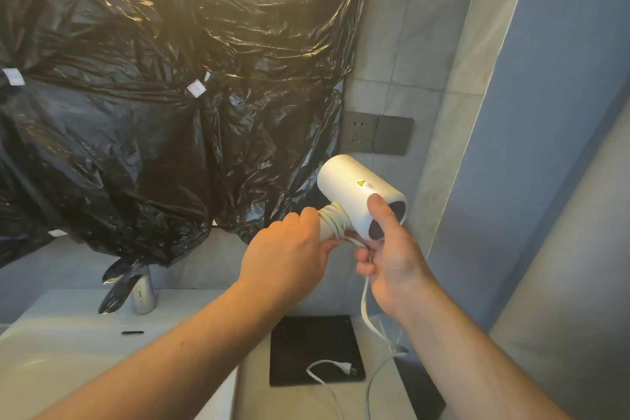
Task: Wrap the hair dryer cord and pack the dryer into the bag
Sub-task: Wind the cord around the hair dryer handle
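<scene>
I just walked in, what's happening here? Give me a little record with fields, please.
left hand: grips the hair dryer by its handle, beside the wound turns
right hand: thumb on the barrel, fingers curled round the cord
cord: partly wound on the handle; the rest hangs to the counter
plug: lies loose on a flat black item
stage: wrapping, not yet packed
</scene>
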A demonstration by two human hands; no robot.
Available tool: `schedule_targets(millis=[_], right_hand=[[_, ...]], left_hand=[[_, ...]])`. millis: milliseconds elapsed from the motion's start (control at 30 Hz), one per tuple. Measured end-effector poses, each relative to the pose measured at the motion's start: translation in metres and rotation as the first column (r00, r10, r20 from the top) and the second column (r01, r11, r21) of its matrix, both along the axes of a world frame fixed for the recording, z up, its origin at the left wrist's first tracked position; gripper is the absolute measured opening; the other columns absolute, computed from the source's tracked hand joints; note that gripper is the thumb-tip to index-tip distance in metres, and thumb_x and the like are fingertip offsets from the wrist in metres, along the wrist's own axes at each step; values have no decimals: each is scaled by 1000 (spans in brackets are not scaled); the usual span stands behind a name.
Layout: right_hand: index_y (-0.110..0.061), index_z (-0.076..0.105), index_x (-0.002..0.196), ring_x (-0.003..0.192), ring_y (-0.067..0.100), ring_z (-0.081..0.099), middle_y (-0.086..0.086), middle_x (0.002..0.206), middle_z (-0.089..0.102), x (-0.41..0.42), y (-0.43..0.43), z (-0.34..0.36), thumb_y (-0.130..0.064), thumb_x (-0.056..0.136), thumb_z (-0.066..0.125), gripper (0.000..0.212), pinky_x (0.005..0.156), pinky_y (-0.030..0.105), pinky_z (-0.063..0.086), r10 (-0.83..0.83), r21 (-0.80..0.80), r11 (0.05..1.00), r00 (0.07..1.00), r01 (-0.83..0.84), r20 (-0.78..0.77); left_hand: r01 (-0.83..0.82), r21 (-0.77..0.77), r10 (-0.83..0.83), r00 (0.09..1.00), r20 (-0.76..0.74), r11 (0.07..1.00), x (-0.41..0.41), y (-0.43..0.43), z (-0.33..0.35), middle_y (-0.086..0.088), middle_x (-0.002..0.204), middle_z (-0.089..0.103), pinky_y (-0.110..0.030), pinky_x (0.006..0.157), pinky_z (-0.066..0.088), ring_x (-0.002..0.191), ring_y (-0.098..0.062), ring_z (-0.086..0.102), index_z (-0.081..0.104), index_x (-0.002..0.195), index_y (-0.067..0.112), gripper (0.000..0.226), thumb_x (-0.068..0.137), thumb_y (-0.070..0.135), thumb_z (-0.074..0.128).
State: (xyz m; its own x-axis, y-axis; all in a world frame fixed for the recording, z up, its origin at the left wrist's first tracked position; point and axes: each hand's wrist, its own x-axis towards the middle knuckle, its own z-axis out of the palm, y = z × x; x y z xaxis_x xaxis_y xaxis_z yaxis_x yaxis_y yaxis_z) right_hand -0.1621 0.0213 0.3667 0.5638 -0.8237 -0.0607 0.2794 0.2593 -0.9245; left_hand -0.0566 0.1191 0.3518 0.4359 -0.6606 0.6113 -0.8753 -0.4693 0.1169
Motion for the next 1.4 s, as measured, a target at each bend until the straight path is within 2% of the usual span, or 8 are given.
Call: schedule_targets(millis=[300, 400, 500, 633, 833, 1167, 1333, 1400], right_hand=[[-14, 65, 109, 47, 9, 31, 13, 94, 52, -2, -12, -4, -47, 72, 72, 50, 39, 20, 18, 16, -58, 998, 996, -21, -85], [-12, 62, 115, 47, 9, 29, 10, 89, 50, -2, -14, -4, -50, 62, 71, 66, 38, 19, 18, 58, -121, 990, 992, -72, -116], [-13, 61, 108, 49, 10, 29, 6, 81, 50, -6, -12, -1, -42, 74, 70, 46, 38, 19, 19, 93, -189, 973, 978, -129, -185], [-18, 59, 80, 37, 0, 38, -11, 54, 52, -13, -5, 14, -21, 86, 65, 10, 34, 12, 24, 275, -379, 848, 918, -372, -286], [-22, 60, 78, 40, -4, 49, -19, 49, 57, -11, -1, 30, -22, 76, 71, 11, 41, 6, 33, 291, -525, 642, 811, -558, -507], [-27, 63, 84, 60, 17, 37, 0, 73, 52, -6, 0, 56, -39, 86, 66, 13, 49, 27, 29, 161, -473, 551, 644, -688, -748], [-14, 69, 98, 56, 15, 35, 5, 77, 50, -1, -11, 73, -69, 60, 68, 67, 48, 26, 29, 83, -391, 543, 511, -743, -856], [-11, 70, 97, 60, 17, 32, 8, 79, 49, -3, -19, 78, -56, 64, 73, 56, 49, 26, 25, 103, -353, 489, 455, -798, -884]], left_hand=[[185, 186, -103, 920, -378, 965, -2, 9, -8, 5, 99, 58, -36, 67, 39, 81, -21, 53, 41, 102, 23, 40, 93, 61, 38], [239, 36, -189, 844, -502, 970, 9, 15, -6, 10, 104, 54, -33, 74, 38, 98, -17, 54, 47, 118, 27, 52, 87, 68, 39], [265, -149, -297, 917, -266, 953, 29, 20, 0, 1, 128, 47, -29, 98, 35, 121, -18, 40, 33, 148, 19, 96, 73, 77, 50], [402, 22, -392, 902, -183, 915, 38, 19, 26, 0, 157, 30, -35, 117, 24, 141, -15, 22, 17, 157, 19, 121, 63, 71, 73], [544, 71, -458, 764, -455, 836, 34, 15, 43, 22, 108, 62, -32, 86, 53, 100, -3, 60, 47, 120, 46, 83, 52, 42, 94], [458, 38, -422, 845, -330, 888, 34, 17, 39, 18, 105, 59, -42, 80, 54, 95, -9, 57, 44, 116, 47, 76, 53, 54, 86], [469, -97, -472, 811, -345, 878, 32, 18, 40, 20, 108, 59, -43, 81, 54, 99, -10, 57, 46, 120, 43, 75, 55, 55, 82], [462, -132, -478, 808, -346, 877, 31, 17, 40, 20, 110, 58, -42, 83, 54, 101, -11, 57, 45, 122, 42, 77, 56, 57, 81]])
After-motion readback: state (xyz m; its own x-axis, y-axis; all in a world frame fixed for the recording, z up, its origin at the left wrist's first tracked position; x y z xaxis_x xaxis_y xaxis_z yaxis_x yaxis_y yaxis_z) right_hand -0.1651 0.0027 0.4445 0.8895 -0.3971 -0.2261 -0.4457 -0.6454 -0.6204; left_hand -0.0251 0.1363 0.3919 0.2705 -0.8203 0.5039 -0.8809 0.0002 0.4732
